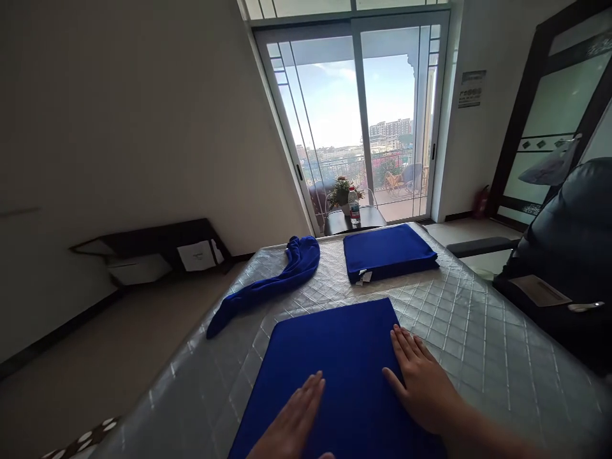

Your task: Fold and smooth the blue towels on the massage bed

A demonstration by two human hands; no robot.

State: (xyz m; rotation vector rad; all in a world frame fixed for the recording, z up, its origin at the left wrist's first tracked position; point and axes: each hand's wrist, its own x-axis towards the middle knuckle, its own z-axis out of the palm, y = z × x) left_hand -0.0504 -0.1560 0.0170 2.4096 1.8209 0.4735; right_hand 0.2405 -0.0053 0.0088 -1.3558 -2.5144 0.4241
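Head view, and at bottom centre here's the smooth, folded blue fabric rectangle [339,347], lying on a silver-grey quilted mattress [488,338] that spreads across the lower frame. Right hand [423,379]: grip open, palm down along the rectangle's right edge! Left hand [294,417]: grip open too, fingers straight over the fabric; whether it touches, I can't tell. Beyond, right of centre, a thick folded blue fabric stack [388,250]; left of it, a crumpled blue cloth [272,285]. Up top, bright sliding glass doors [360,108]; far right, a black padded armchair [568,217].
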